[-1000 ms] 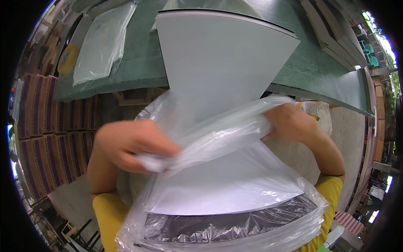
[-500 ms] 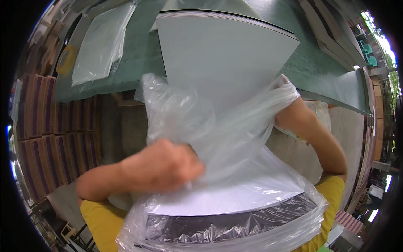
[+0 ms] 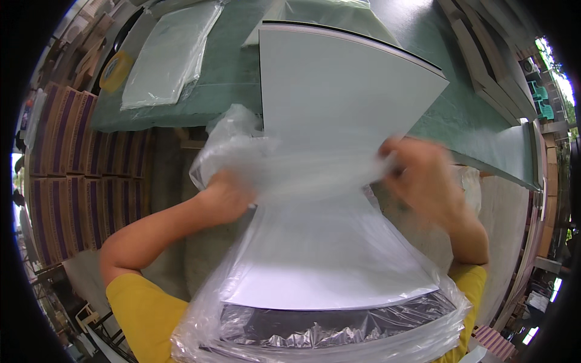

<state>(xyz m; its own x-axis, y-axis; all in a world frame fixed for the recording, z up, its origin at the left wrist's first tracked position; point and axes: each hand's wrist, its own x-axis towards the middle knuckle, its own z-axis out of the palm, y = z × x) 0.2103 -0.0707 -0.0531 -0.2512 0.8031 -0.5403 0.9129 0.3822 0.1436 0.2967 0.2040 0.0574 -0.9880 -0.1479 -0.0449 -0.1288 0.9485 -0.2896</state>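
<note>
A stack of large white sheets or boards (image 3: 345,85) with a dark bottom layer slants from the table edge down toward my body. Its lower part sits inside a clear plastic bag (image 3: 236,136), whose bunched upper part crosses the stack. My left hand (image 3: 227,193) is closed on the bag at the left side of the stack. On the right side, my right hand (image 3: 417,172), smeared by motion, pinches the bag's edge. Near my lap, the lower end of the bag lies wrinkled over a dark shiny surface (image 3: 339,327).
The green table (image 3: 230,78) carries flat plastic-wrapped packs (image 3: 172,54) at the left and a yellow tape roll (image 3: 116,71). Long boards (image 3: 484,54) lie along its right side. Stacked cartons (image 3: 75,175) stand below at the left.
My left hand has moved up and left, my right hand down. The bunched plastic has slid lower on the right side, baring more of the sheets. The whole view has shifted slightly.
</note>
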